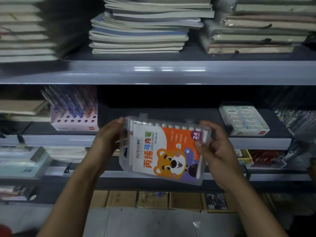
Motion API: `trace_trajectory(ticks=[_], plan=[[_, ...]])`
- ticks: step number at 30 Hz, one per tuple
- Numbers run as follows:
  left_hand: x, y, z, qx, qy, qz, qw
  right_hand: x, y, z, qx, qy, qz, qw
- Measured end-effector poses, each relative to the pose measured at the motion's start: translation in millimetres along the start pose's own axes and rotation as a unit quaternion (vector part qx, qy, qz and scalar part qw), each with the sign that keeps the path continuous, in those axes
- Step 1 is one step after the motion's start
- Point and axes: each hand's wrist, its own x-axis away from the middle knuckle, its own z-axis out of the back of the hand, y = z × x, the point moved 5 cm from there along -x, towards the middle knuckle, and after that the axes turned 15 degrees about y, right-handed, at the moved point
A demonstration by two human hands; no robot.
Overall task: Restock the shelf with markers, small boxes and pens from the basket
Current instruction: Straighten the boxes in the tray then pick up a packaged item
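Marker case: a clear plastic marker case [164,149] is held up in the air in front of the shelf [171,115], tilted, its right end lower.
Left hand: the left hand [109,137] grips the case's left edge, fingers curled behind it and thumb at the top corner.
Right hand: the right hand [213,147] pinches the case's right edge, thumb on the front, fingers wrapped round the side.
Writing: the label says "24 COLORS" on a purple patch, with big orange Chinese words and a cartoon tiger cub. The small print is too blurry to read.
Open room: a wide dark gap sits on the shelf right behind the case.
Left of gap: a pale pen box [75,117] with round holes, pens leaning in it.
Right of gap: a clear eraser box [242,118], near the shelf's front edge.
Above: a shelf board with notebook stacks [140,28] hangs close over the gap.
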Motion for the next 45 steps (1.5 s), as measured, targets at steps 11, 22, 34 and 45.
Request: trace_trajectory(ticks=[11,22,34,45], plan=[[17,-8,-16,-0.001,0.002,-0.018,1.000,10,2,-3,-0.044,-0.034,-0.020,0.998],[43,-10,-33,0.077,0.122,-0.009,0.989,14,-6,-8,-0.030,0.169,-0.019,0.985],[29,-12,-26,0.053,0.151,0.019,0.987,11,-3,-15,-0.016,0.035,-0.027,0.999],[-1,35,-26,-0.034,0.187,-0.170,0.967,2,3,-18,-0.019,0.031,-0.078,0.996]])
